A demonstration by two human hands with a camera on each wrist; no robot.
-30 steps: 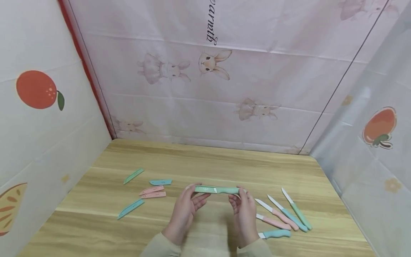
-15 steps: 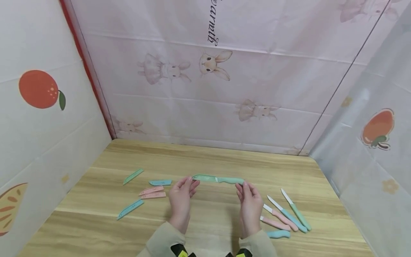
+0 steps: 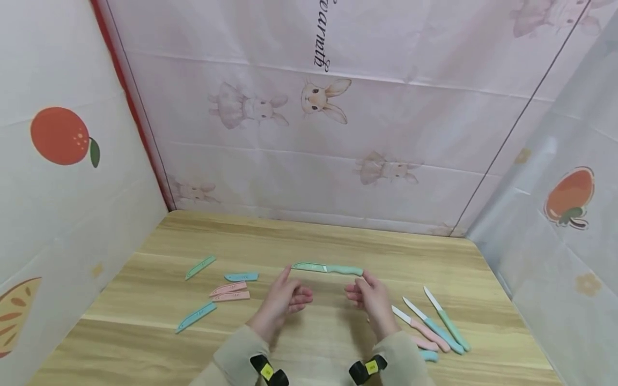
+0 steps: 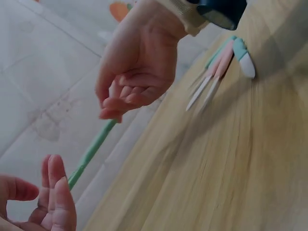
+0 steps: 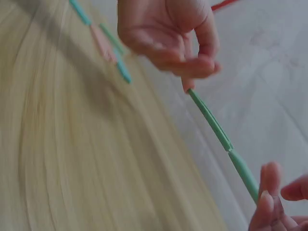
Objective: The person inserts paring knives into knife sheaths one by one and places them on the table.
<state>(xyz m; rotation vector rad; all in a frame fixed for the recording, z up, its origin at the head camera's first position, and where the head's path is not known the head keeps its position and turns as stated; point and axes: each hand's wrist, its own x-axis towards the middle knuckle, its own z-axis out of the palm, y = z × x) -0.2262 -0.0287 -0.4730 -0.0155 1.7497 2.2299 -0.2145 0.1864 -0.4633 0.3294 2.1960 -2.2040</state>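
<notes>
A green-handled knife point(image 3: 345, 270) sits in a light green sheath point(image 3: 310, 267), level between my two hands. My left hand point(image 3: 280, 300) touches the sheath's tip with an outstretched index finger. At the handle's end, the index finger of my right hand point(image 3: 377, 301) presses from the other side. Both thumbs stand apart from the knife, as the left wrist view shows for the left thumb point(image 4: 23, 188) and the right wrist view for the right thumb point(image 5: 296, 187). The sheath covers the blade. In the wrist views, the sheathed knife appears raised off the table.
Left on the wooden table point(image 3: 318, 343) lie loose sheaths: a green one point(image 3: 200, 267), two blue, including the nearer blue sheath point(image 3: 195, 317), and two pink sheaths point(image 3: 230, 291). To the right are several bare knives point(image 3: 436, 327), partly behind the right arm. Printed cloth point(image 3: 289, 177) hangs around.
The sheathed knife has moved up in the head view, away from the body. The fingers and thumbs that held its ends have loosened, leaving the index fingers at both ends.
</notes>
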